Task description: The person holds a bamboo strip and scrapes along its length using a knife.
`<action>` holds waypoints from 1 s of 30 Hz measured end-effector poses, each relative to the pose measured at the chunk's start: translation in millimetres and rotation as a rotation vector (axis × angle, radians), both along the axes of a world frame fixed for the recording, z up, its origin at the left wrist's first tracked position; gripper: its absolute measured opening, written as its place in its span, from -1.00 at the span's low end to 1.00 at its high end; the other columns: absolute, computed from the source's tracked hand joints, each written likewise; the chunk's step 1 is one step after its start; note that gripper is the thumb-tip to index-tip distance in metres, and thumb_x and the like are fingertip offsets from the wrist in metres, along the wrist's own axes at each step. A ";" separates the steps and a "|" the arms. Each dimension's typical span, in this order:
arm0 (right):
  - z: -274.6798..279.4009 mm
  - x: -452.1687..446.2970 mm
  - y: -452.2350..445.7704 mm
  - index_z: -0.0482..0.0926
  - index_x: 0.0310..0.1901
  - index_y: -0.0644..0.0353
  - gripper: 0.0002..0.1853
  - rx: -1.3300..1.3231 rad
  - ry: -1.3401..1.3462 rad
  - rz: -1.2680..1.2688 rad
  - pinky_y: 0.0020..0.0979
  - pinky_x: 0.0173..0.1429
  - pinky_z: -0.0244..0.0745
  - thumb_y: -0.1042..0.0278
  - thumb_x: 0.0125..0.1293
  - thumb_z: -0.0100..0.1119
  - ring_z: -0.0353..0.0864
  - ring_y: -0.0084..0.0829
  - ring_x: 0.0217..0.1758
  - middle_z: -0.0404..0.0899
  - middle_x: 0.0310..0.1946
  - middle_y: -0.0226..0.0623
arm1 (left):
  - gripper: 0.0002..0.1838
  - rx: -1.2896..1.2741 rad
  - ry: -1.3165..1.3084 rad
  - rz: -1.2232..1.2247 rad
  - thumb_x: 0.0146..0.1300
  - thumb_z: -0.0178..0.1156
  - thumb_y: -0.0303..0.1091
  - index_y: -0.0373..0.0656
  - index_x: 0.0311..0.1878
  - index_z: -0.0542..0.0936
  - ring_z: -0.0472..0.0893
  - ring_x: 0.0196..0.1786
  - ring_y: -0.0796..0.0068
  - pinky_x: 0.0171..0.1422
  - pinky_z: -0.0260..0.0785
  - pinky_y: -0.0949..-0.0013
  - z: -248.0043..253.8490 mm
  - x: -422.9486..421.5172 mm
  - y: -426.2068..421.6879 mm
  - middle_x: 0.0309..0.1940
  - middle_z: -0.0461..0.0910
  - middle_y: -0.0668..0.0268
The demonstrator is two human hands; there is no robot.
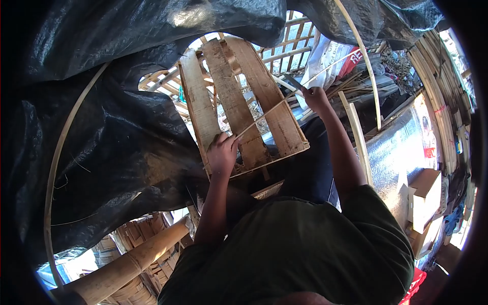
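Observation:
My left hand (221, 154) is closed around the lower end of a thin bamboo strip (262, 117), over the lower left part of a wooden slatted panel (222, 71). The strip slants up to the right across the panel, towards my right hand (316, 99). In that right hand is a knife (293, 82), its dark flat blade pointing up and left beside the strip. Whether the blade touches the strip I cannot tell. Several wide, rough boards with gaps between them make up the panel, which leans above my lap.
Black plastic sheeting (101, 137) hangs at the left and overhead. A thick bamboo pole (137, 262) lies at the lower left. To the right are a silver foil sheet (394, 147), a cardboard box (426, 195) and stacked bamboo slats (438, 101). A printed sack (328, 58) lies beyond the knife.

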State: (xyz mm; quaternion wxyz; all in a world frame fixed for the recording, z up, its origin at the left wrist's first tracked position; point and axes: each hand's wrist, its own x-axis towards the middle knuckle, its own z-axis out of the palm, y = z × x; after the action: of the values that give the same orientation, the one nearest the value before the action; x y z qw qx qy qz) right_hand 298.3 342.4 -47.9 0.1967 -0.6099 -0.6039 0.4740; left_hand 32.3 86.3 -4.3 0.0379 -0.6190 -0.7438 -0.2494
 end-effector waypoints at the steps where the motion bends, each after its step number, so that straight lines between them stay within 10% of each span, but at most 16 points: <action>1: -5.2 0.2 1.8 0.62 -0.35 0.34 -0.48 0.252 -0.214 -0.039 -0.14 -0.32 0.52 -0.06 0.43 0.05 0.64 -0.12 -0.48 0.60 -0.56 -0.04 | -0.82 0.056 -0.007 -0.017 0.19 0.32 -0.16 -0.04 -0.38 0.66 0.55 -0.42 0.21 -0.33 0.40 0.18 -1.5 2.9 3.3 -0.50 0.43 0.29; 3: -13.0 2.8 9.8 0.65 -0.36 0.36 -0.43 0.476 -0.420 -0.103 0.12 -0.08 0.51 -0.11 0.41 -0.01 0.62 0.26 -0.20 0.60 -0.38 0.30 | -0.82 0.020 -0.012 -0.011 0.19 0.32 -0.15 -0.04 -0.37 0.66 0.55 -0.42 0.22 -0.33 0.40 0.18 -2.1 2.5 6.0 -0.50 0.44 0.30; 8: -29.8 -3.0 14.4 0.60 -0.47 0.33 -0.42 0.481 -0.390 -0.102 0.07 -0.32 0.50 -0.09 0.43 0.00 0.61 0.22 -0.38 0.57 -0.54 0.22 | -0.79 -0.043 -0.001 0.013 0.20 0.31 -0.13 -0.05 -0.38 0.66 0.55 -0.44 0.21 -0.35 0.40 0.18 -2.6 0.8 8.0 -0.51 0.44 0.30; 10: -58.7 -24.2 -1.5 0.64 -0.38 0.29 -0.50 0.727 -0.567 0.254 0.09 -0.26 0.53 -0.05 0.42 0.01 0.63 0.23 -0.39 0.62 -0.46 0.16 | -0.77 -0.036 0.006 0.004 0.21 0.31 -0.11 -0.05 -0.42 0.65 0.55 -0.47 0.22 -0.38 0.39 0.18 -1.6 0.0 10.1 -0.53 0.43 0.30; 12: -30.2 -36.5 -32.2 0.62 -0.39 0.28 -0.53 0.758 -0.117 0.069 0.11 -0.30 0.52 -0.01 0.41 0.02 0.62 0.22 -0.40 0.62 -0.46 0.17 | -0.76 -0.017 0.002 0.006 0.22 0.31 -0.11 -0.05 -0.43 0.65 0.55 -0.47 0.22 -0.39 0.39 0.18 -2.2 0.2 12.0 -0.54 0.43 0.31; 17: -15.6 -13.6 1.5 0.62 -0.51 0.32 -0.44 0.552 -0.316 -0.059 0.08 -0.36 0.50 -0.04 0.44 -0.01 0.62 0.20 -0.46 0.55 -0.61 0.16 | -0.74 -0.013 -0.014 0.021 0.22 0.31 -0.09 -0.05 -0.44 0.64 0.56 -0.48 0.23 -0.41 0.39 0.19 -0.8 -1.0 11.5 -0.54 0.44 0.31; 30: -2.2 -26.2 -32.5 0.65 -0.35 0.39 -0.43 0.440 -0.236 0.173 0.08 -0.08 0.49 -0.08 0.43 -0.01 0.62 0.22 -0.21 0.56 -0.45 0.32 | -0.71 -0.038 -0.008 0.037 0.20 0.33 -0.04 -0.07 -0.41 0.68 0.57 -0.46 0.19 -0.40 0.39 0.21 -2.3 -1.7 14.4 -0.52 0.47 0.30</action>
State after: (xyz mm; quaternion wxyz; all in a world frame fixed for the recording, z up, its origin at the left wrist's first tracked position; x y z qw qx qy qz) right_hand 272.1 309.8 -50.1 0.2117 -0.5495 -0.7611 0.2718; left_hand 30.6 100.6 -6.6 0.0278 -0.6048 -0.7598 -0.2370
